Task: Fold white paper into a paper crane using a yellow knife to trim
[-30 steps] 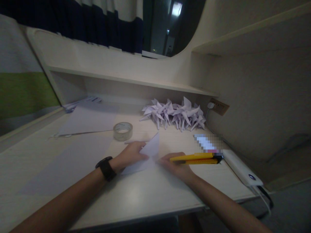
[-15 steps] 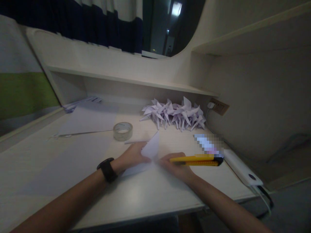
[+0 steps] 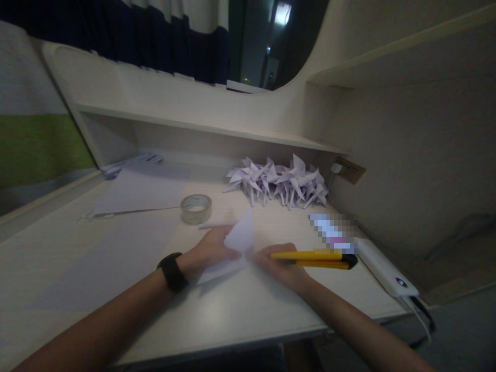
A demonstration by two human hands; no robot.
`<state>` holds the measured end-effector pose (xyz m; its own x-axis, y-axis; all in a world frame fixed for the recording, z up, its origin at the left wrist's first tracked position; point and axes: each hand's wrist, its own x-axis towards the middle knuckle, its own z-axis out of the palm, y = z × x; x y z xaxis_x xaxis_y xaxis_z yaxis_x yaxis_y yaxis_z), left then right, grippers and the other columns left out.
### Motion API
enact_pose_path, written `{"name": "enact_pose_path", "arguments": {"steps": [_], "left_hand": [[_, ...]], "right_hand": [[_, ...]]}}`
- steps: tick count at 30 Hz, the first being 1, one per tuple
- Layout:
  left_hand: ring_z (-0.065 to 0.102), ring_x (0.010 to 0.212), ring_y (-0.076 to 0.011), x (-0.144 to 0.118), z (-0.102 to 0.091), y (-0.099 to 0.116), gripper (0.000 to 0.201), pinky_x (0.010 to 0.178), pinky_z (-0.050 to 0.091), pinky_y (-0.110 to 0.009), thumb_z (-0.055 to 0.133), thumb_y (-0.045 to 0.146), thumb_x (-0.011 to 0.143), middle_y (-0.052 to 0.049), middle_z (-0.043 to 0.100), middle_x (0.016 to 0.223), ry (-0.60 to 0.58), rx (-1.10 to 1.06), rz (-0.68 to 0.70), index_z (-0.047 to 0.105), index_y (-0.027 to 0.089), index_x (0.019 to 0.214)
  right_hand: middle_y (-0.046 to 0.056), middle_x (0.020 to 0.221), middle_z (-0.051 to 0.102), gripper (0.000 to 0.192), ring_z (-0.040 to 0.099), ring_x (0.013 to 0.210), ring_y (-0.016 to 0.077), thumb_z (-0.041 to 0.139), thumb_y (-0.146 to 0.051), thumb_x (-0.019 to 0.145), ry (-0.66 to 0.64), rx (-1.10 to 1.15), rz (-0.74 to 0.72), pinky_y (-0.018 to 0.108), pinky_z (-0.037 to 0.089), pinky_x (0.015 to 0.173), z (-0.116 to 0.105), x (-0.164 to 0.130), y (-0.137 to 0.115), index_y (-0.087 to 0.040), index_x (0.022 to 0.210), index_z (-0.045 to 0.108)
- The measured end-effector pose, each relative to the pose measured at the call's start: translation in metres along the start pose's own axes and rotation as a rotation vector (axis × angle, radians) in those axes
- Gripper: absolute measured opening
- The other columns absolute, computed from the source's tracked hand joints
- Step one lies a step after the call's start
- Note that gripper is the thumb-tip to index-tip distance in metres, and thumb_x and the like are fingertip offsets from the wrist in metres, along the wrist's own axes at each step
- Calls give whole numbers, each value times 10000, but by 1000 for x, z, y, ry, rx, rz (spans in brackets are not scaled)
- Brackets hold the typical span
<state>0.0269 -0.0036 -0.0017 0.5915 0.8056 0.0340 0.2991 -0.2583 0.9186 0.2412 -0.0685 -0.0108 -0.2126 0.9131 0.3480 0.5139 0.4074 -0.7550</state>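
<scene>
Folded paper in your left hand, yellow cutter in your right.
Paper (image 3: 242,232) pinched under the thumb of your left hand (image 3: 211,249), one flap raised beyond the thumb, another slanting down below it, over the tabletop (image 3: 232,320). Your right hand (image 3: 284,266) is closed round the cutter (image 3: 320,258), handle pointing right; fingertips at the paper's right edge, contact unclear. Paper stick (image 3: 213,226) just beyond your left hand, tape roll (image 3: 196,217) near it.
</scene>
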Motion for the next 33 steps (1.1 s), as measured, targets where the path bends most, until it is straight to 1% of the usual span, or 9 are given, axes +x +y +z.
{"name": "enact_pose_path", "arguments": {"steps": [3, 7, 9, 13, 16, 19, 25, 28, 33], "left_hand": [[649, 884, -251, -1, 0, 0, 426, 776, 490, -350, 714, 206, 627, -88, 715, 1005, 9, -17, -1, 668, 110, 1039], [653, 842, -245, 0, -2, -2, 382, 739, 494, -339, 709, 222, 638, -84, 720, 971, -9, -37, 6, 678, 106, 1001], [653, 846, -247, 1, -3, -4, 382, 739, 493, -337, 709, 224, 635, -83, 720, 972, -9, -25, 11, 681, 106, 997], [647, 889, -266, 3, -2, -6, 397, 780, 488, -351, 702, 233, 626, -81, 721, 985, 18, 39, 6, 693, 111, 1004], [643, 915, -277, 5, -1, -8, 428, 793, 486, -351, 704, 232, 607, -78, 717, 1012, 54, 119, 19, 698, 130, 1023], [644, 903, -274, 5, 0, -7, 413, 782, 486, -341, 704, 219, 593, -77, 718, 1012, 67, 173, 36, 709, 139, 998], [656, 843, -248, 3, 1, -5, 395, 726, 490, -314, 685, 227, 623, -67, 728, 942, 37, 60, -10, 693, 117, 1003], [659, 819, -247, 2, 0, -5, 380, 706, 492, -310, 685, 219, 623, -57, 730, 913, 56, 76, -14, 699, 118, 990], [656, 850, -253, 1, 0, -2, 386, 724, 491, -310, 691, 208, 620, -66, 727, 963, 45, 119, 31, 709, 124, 996]], "right_hand": [[28, 653, 710, 255, 666, 610, 172, 612, -342, 822, -8, -36, -15, 259, 538, 596, -1, 0, -2, -191, 643, 712], [32, 675, 720, 246, 669, 622, 170, 607, -353, 828, -18, -41, -40, 254, 537, 597, -2, 0, -4, -190, 686, 724], [37, 676, 721, 246, 670, 622, 170, 611, -346, 825, -15, -49, -41, 249, 535, 594, -2, 0, -3, -184, 677, 722], [35, 644, 709, 252, 659, 597, 164, 620, -324, 814, 7, -72, -25, 239, 528, 582, 0, 0, 1, -174, 633, 711], [36, 640, 703, 244, 655, 595, 164, 623, -329, 813, 2, -56, -20, 237, 523, 570, 0, -1, 3, -168, 655, 717], [37, 642, 701, 252, 656, 601, 169, 628, -333, 812, 3, -38, -18, 240, 520, 568, 0, 0, 4, -167, 644, 714], [24, 643, 703, 236, 657, 593, 165, 630, -323, 813, -9, -32, -18, 247, 524, 583, -1, 0, 3, -176, 651, 719], [23, 651, 709, 226, 661, 601, 163, 632, -325, 814, -7, -33, -23, 242, 524, 584, -1, -1, 2, -179, 669, 725], [32, 669, 718, 239, 664, 605, 167, 623, -331, 822, -9, -25, -37, 246, 523, 574, -1, 0, 0, -175, 673, 727]]}}
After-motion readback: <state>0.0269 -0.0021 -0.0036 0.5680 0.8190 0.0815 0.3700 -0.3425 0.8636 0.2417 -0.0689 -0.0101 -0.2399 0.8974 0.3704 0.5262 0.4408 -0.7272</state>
